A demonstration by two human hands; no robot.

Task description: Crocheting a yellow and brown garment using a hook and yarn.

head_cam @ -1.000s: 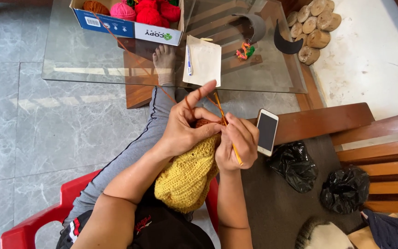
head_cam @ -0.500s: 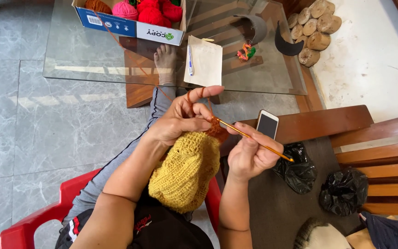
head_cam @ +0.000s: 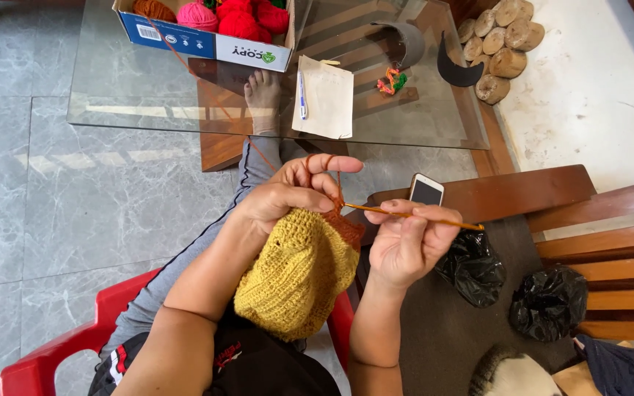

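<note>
Honestly, risky spot: left hand [head_cam: 288, 194] pinching the yellow crocheted hat [head_cam: 299, 275] over the lap, orange yarn [head_cam: 332, 172] looped round the forefinger. Right hand [head_cam: 409, 242] pinched on the crochet hook [head_cam: 412, 215], tip in the orange edge. Could drop the loop if tension slackens, or snag the strand running to the box of yarn balls [head_cam: 207, 45] on the glass table's far edge.

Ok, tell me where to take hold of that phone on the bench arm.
Grip the phone by its two long edges, coming from above. It lies flat, screen up, on the wooden armrest, nothing covers it, and the right hand with the crochet hook is just below it.
</note>
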